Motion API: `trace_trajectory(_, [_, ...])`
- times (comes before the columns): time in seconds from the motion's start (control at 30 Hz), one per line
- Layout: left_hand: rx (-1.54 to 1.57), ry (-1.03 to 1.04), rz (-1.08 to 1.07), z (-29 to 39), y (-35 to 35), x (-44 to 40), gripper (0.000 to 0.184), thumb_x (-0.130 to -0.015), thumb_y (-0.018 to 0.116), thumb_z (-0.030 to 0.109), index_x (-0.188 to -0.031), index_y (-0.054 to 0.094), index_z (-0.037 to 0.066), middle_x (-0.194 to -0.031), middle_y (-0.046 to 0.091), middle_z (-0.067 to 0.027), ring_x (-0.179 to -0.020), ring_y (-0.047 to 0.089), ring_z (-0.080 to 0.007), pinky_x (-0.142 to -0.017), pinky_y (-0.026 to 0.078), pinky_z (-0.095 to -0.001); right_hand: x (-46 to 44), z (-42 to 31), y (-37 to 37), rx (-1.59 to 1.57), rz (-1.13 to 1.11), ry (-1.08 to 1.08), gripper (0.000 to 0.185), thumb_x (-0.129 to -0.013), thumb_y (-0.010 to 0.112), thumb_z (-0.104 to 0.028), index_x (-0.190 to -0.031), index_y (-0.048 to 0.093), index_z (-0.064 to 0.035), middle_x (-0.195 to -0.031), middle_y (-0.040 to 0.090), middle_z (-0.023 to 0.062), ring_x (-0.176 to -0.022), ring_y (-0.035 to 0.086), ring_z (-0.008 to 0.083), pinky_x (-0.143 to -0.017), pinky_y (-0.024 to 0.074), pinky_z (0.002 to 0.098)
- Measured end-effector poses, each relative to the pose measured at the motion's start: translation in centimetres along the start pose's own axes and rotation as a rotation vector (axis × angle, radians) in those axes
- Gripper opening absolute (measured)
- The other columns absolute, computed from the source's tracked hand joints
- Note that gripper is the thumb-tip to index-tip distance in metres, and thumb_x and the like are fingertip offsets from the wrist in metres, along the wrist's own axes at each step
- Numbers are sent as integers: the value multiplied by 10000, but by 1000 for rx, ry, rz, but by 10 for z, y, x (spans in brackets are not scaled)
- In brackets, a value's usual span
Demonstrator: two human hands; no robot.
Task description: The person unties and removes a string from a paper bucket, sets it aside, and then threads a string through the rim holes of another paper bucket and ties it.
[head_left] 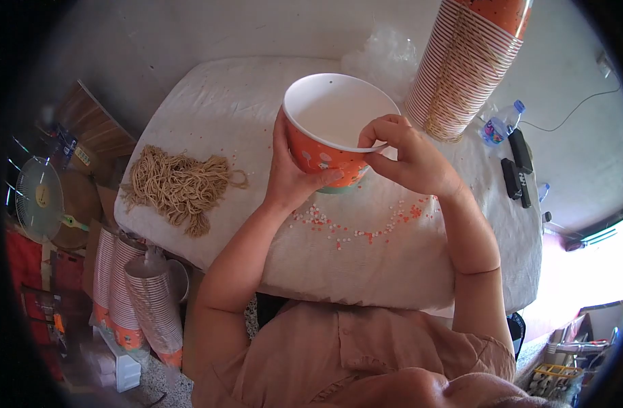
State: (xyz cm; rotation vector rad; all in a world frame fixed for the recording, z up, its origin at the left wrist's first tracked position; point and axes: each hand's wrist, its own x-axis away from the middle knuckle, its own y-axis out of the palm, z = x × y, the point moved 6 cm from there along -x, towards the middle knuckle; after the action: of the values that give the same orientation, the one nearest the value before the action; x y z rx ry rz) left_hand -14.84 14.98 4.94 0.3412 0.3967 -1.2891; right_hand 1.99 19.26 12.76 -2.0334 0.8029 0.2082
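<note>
An orange paper bucket [328, 155] with a white inside and rim is held above the cloth-covered table, its opening tilted up. My left hand [294, 170] wraps round its left side, thumb across the front. At the right of the rim, my right hand [403, 153] pinches the edge, fingertips over the lip and thumb below it. Whether anything thin sits between those fingers cannot be made out. Small white and orange paper dots [372, 234] lie scattered on the cloth below the bucket.
Beige strings [179, 183] lie in a bundle at the table's left. A tall stack of buckets [461, 68] stands at the back right, near a water bottle [502, 124] and black devices [515, 178]. More wrapped stacks [151, 299] and a fan [41, 197] are at the left.
</note>
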Motion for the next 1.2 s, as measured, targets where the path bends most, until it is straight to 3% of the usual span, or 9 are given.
trace_trajectory(0.13, [-27, 5, -6, 1, 0, 0, 1320, -524, 922, 394, -1480, 73, 66, -1434, 291, -115, -1353, 323, -263, -1123, 335, -437, 1, 1, 1, 7, -19, -26, 63, -792, 601, -78, -839, 576, -45, -785, 573, 57, -848, 506, 223, -872, 402, 347])
trace_trajectory(0.2, [-27, 3, -8, 2, 1, 0, 1314, -525, 921, 387, -1479, 77, 63, -1433, 296, -114, -1352, 324, -261, -1122, 335, -435, 3, 9, 6, -7, -118, 71, 148, -797, 629, -46, -932, 599, -98, -903, 571, 10, -1114, 433, 208, -889, 403, 348])
trace_trajectory(0.23, [-21, 10, -14, 2, 1, 0, 1311, -525, 921, 387, -1478, 80, 63, -1430, 301, -115, -1351, 326, -261, -1120, 336, -434, 2, 9, 6, -6, -119, 73, 148, -797, 629, -46, -932, 599, -98, -903, 571, 10, -1114, 433, 208, -889, 403, 348])
trace_trajectory(0.4, [-70, 38, -14, 1, 0, 1, 1302, -525, 921, 387, -1474, 93, 59, -1423, 316, -117, -1347, 333, -261, -1114, 340, -430, 1, 6, 7, 40, -142, -55, 119, -791, 620, -33, -893, 581, -81, -834, 563, -27, -878, 539, 131, -1075, 294, 407])
trace_trajectory(0.5, [-81, 35, -8, 3, 1, 1, 1304, -522, 923, 392, -1473, 97, 53, -1426, 316, -120, -1343, 339, -262, -1112, 342, -429, 0, 2, 6, -23, -62, -71, 43, -770, 588, -66, -791, 553, -52, -723, 549, 46, -740, 513, 204, -1007, 317, 365])
trace_trajectory(0.73, [-10, 35, -15, 5, 1, 0, 1296, -533, 923, 397, -1473, 100, 51, -1432, 314, -119, -1347, 336, -259, -1115, 336, -426, 1, 6, 8, 18, -113, -31, 87, -798, 617, -36, -867, 586, -78, -829, 571, -25, -850, 537, 139, -1085, 278, 408])
trace_trajectory(0.9, [-34, 37, -11, 5, 1, -1, 1294, -528, 926, 395, -1471, 109, 53, -1430, 318, -118, -1349, 334, -257, -1114, 337, -428, 0, 8, 8, 38, -117, 44, 135, -784, 678, -75, -895, 603, -88, -875, 601, -6, -1050, 464, 215, -946, 367, 355])
trace_trajectory(1.0, [-11, 47, -26, 7, 2, -1, 1299, -519, 931, 384, -1472, 111, 61, -1431, 319, -117, -1349, 334, -256, -1116, 336, -432, 1, 2, 7, 84, -31, 20, 146, -768, 699, -126, -855, 610, -49, -830, 624, 73, -932, 526, 260, -905, 410, 381])
trace_trajectory(1.2, [13, 34, -20, 5, 0, -3, 1323, -508, 936, 392, -1479, 95, 76, -1442, 308, -116, -1360, 319, -258, -1118, 334, -439, -1, -1, 1, -10, -69, -26, 125, -782, 684, -87, -872, 621, -28, -845, 642, 91, -877, 579, 262, -818, 462, 360])
